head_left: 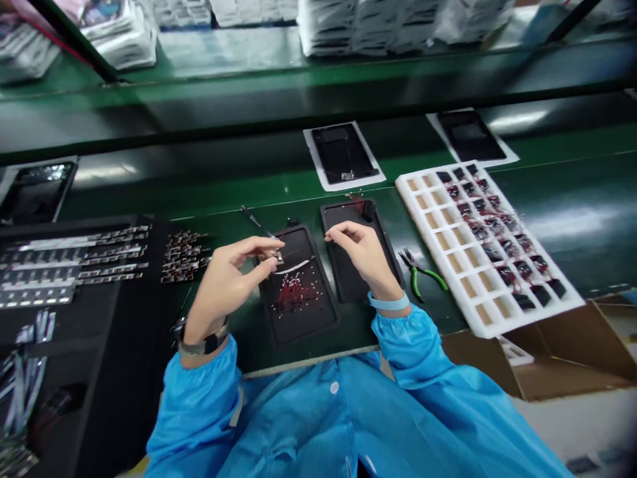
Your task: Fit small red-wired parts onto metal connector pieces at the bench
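Note:
My left hand (233,275) pinches a small flat part (279,256) over a black tray (298,285) strewn with small red-wired bits. My right hand (361,252) is curled in a pinch above a second black tray (355,249); what its fingertips hold is too small to name. Tweezers (256,220) lie just beyond the left tray. Both arms wear blue sleeves, with a watch on the left wrist and a blue band on the right.
Green-handled cutters (423,272) lie right of the trays. A white foam grid tray (478,245) of small wired parts sits further right. Dark trays of flex strips (74,262) are at left. Phone panels on white sheets (343,156) ride the belt. A cardboard box (562,362) is lower right.

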`<state>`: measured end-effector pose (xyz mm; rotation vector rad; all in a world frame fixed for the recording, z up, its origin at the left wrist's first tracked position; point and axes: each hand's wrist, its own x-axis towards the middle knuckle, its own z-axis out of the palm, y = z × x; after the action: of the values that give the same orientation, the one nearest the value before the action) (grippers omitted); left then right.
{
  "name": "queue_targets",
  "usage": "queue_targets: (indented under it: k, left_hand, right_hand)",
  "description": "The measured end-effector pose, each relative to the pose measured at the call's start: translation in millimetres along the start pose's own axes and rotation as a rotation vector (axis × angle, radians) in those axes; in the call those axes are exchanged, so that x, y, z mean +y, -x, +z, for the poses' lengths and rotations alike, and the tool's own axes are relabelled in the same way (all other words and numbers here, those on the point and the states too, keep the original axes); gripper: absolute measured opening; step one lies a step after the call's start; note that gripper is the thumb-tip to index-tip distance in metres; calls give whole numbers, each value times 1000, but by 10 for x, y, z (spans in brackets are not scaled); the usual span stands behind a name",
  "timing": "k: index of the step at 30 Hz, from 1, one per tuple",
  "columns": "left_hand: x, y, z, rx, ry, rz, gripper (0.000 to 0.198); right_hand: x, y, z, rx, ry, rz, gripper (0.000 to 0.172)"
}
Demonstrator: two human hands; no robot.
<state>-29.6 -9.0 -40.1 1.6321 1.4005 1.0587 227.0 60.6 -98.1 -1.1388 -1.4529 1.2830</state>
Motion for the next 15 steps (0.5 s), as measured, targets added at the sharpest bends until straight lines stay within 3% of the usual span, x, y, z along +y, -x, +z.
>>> queue_targets:
  k: [1,3,7,11,15]
  left_hand:
    - [128,-62,-13,16,-79,47,18]
    - [408,-245,9,45,-236,157,15]
    - [928,-872,321,-23,-463,261,15]
    - [1238,-1768,1078,-165,-433,333,23]
    - [1451,-2724,2164,-235,-412,406,24]
  right_hand:
    - [52,-28,-24,70,7,6,20]
    - [151,-68,-42,87,68,42,17]
    - [240,-60,16,-110,347,91,18]
    - [218,4,85,-174,550,84,21]
    - [230,39,94,-201,568,60,23]
